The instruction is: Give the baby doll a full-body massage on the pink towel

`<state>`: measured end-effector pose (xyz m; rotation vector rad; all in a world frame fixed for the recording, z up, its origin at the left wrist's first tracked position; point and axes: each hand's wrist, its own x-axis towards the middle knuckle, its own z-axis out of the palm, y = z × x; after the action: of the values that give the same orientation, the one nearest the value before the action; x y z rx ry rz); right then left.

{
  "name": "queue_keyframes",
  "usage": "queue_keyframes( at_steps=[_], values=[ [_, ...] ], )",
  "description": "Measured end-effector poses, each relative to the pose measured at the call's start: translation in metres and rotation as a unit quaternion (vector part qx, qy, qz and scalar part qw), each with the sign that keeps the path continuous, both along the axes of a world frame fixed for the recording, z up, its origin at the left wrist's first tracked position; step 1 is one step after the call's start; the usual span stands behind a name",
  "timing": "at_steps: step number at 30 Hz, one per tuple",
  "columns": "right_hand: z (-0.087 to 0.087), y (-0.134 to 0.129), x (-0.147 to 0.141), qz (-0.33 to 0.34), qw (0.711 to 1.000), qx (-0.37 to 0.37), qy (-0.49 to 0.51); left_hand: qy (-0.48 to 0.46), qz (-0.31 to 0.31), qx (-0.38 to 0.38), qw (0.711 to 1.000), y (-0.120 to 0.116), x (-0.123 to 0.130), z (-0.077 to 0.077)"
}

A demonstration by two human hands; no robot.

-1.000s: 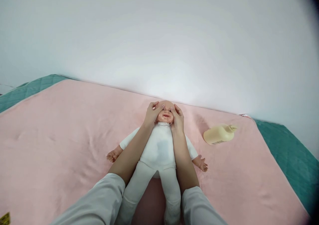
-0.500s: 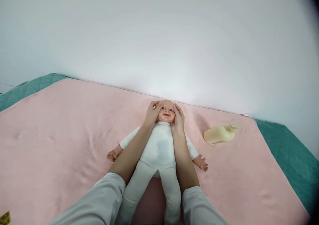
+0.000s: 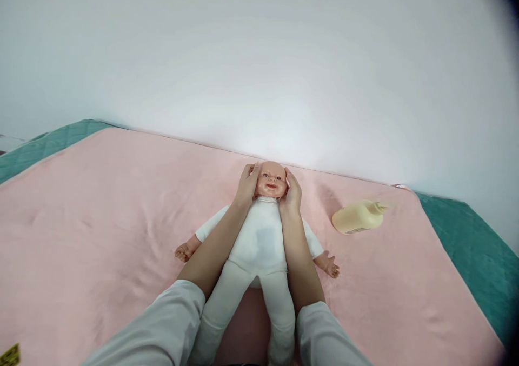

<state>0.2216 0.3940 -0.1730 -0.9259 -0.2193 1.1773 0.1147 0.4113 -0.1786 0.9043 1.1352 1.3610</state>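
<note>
A baby doll point(image 3: 259, 241) with a white cloth body lies on its back between my forearms, its legs towards me. My left hand point(image 3: 246, 185) lies along the left side of the doll's head point(image 3: 271, 181), fingers stretched out. Against the right side of the head rests my right hand point(image 3: 292, 190), its fingers extended and touching near the temple. Both palms are turned inward, and the doll's face shows between them. The doll's arms spread out to each side beyond my forearms. My thumbs are only partly visible.
A pale yellow pump bottle point(image 3: 359, 217) lies tilted to the right of the doll. Pink cloth point(image 3: 101, 204) covers the surface, with a green quilted layer point(image 3: 466, 236) showing at its sides. A white wall point(image 3: 259, 63) stands behind. A yellow-black tag point(image 3: 10, 355) lies at bottom left.
My thumb and fingers have slid outward from the doll's brow and eye area to the sides of its head. More of its face shows now.
</note>
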Motion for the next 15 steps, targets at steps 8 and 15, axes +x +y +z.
queue_keyframes(
  at_steps=[8,15],
  values=[
    [0.0011,-0.005,-0.0049,-0.013,0.998,0.017,-0.062,0.05,-0.008,0.004,0.999,-0.0014,-0.0016,0.004],
    [-0.0003,-0.0052,-0.0053,-0.021,0.996,0.015,-0.08,0.06,-0.01,0.003,0.998,-0.001,-0.0036,0.0046]
  ],
)
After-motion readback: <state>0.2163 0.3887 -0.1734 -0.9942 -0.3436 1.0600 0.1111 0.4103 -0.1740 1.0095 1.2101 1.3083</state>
